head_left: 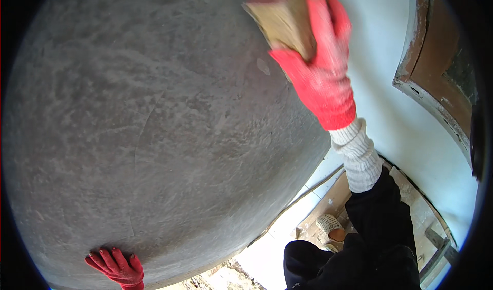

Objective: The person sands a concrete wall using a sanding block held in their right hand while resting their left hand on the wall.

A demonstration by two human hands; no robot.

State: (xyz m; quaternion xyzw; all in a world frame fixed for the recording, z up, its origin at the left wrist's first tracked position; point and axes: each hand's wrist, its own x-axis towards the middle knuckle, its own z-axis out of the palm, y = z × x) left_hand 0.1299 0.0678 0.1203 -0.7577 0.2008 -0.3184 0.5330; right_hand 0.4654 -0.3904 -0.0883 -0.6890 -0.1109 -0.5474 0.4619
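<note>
Nearest my camera: black sleeve (382, 208), near right. Beyond it I log the right hand (327, 77), red-gloved, fingers clamped on a tan block (285, 27), far right by the grey surface (169, 125); contact unclear. Left hand (122, 270), near left, rests on that surface, fingers slightly apart.

The left hand (119, 270) is lying on the surface (169, 151) at lower left, the right hand (328, 66) is holding a block (288, 27) at upper right, before the wall (382, 59)
</note>
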